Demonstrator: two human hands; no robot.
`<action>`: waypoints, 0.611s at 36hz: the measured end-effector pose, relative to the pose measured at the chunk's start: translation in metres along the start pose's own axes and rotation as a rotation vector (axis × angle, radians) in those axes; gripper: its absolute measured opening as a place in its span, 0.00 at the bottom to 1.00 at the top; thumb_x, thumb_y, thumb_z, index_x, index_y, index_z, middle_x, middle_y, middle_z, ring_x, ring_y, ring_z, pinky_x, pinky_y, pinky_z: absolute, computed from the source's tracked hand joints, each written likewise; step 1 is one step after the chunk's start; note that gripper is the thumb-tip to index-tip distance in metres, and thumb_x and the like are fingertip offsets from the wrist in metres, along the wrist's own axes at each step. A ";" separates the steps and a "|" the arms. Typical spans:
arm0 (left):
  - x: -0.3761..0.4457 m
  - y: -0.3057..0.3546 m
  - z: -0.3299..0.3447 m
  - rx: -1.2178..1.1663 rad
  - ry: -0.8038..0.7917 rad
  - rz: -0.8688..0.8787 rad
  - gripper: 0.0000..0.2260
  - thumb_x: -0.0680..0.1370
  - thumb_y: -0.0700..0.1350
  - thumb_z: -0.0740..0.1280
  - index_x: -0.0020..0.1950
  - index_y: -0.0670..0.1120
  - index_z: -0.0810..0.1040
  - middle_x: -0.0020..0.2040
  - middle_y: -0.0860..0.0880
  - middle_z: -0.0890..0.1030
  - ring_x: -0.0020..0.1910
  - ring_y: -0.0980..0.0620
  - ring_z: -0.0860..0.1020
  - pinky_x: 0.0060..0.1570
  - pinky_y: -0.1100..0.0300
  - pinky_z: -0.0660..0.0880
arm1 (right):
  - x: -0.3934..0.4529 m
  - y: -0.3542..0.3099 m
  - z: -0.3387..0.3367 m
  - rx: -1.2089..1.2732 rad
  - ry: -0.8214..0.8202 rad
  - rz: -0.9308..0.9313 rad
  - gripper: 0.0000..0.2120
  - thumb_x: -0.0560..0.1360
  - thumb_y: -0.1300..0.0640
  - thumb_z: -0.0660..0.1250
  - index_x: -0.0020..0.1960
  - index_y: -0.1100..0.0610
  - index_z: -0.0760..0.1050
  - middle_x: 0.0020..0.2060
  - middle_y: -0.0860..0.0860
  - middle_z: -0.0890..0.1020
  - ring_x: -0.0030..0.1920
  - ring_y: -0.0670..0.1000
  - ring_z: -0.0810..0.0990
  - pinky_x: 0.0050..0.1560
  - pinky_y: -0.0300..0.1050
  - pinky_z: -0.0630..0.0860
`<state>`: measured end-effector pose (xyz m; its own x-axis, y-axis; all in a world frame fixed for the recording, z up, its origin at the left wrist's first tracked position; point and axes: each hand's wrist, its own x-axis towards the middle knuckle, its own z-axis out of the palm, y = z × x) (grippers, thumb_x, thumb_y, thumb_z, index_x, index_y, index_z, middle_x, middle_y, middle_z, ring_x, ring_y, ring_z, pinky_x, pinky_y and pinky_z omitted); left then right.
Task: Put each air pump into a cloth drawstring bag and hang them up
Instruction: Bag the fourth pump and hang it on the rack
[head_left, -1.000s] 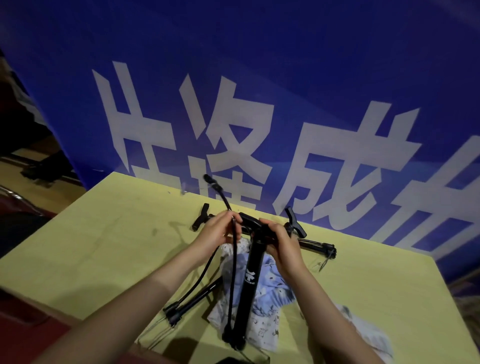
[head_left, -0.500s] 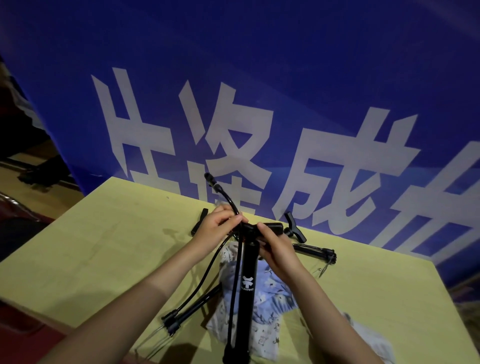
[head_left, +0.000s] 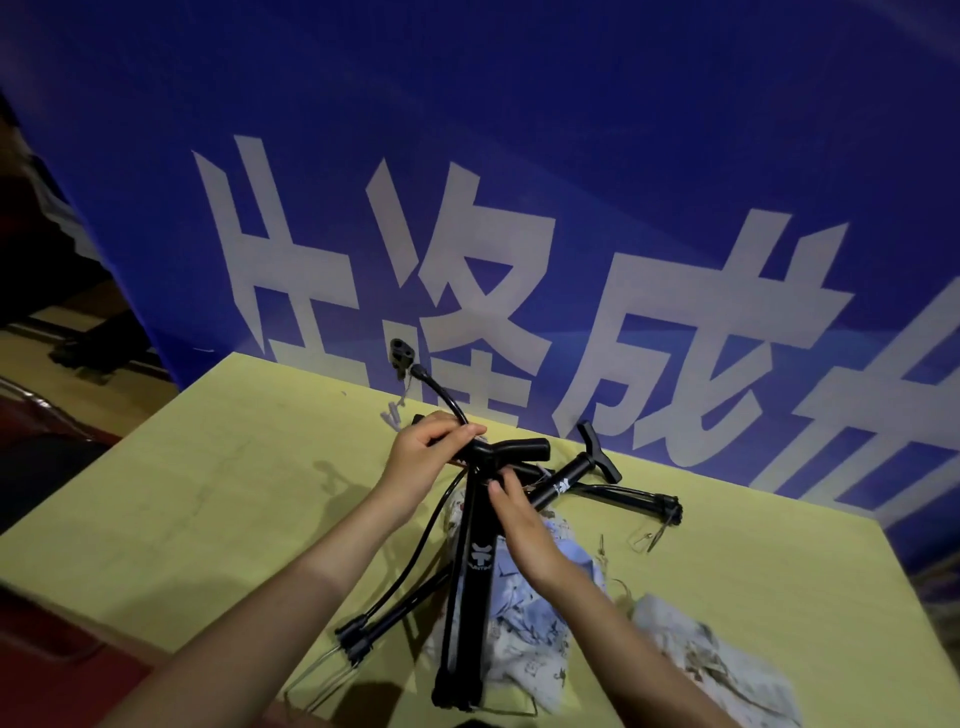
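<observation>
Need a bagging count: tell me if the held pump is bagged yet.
Not bagged: the pump is bare in the left hand, above the cloth bag.
</observation>
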<state>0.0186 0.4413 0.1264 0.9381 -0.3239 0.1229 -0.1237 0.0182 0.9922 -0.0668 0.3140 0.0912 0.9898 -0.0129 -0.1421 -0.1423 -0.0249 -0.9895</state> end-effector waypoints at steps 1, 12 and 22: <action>0.000 0.000 -0.001 -0.007 0.024 0.005 0.07 0.77 0.39 0.67 0.45 0.46 0.85 0.37 0.56 0.80 0.41 0.61 0.78 0.43 0.71 0.72 | 0.002 0.003 0.001 0.013 0.042 -0.006 0.18 0.83 0.47 0.51 0.72 0.45 0.58 0.64 0.36 0.69 0.66 0.40 0.68 0.62 0.34 0.63; 0.003 0.028 -0.011 0.153 -0.073 0.021 0.06 0.76 0.42 0.69 0.48 0.42 0.85 0.45 0.46 0.84 0.40 0.59 0.81 0.40 0.68 0.74 | 0.011 -0.003 0.002 -0.028 0.082 -0.063 0.14 0.82 0.49 0.58 0.66 0.45 0.71 0.36 0.54 0.76 0.36 0.53 0.76 0.39 0.43 0.75; 0.004 0.023 -0.018 0.093 -0.074 -0.034 0.07 0.78 0.42 0.66 0.46 0.46 0.85 0.44 0.48 0.85 0.46 0.53 0.83 0.47 0.64 0.77 | 0.012 -0.006 0.004 0.041 0.043 -0.046 0.14 0.83 0.54 0.56 0.67 0.54 0.70 0.32 0.53 0.75 0.31 0.51 0.74 0.34 0.42 0.73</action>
<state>0.0251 0.4570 0.1498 0.9161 -0.3919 0.0841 -0.1251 -0.0802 0.9889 -0.0536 0.3182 0.0955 0.9938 -0.0560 -0.0959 -0.0952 0.0142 -0.9954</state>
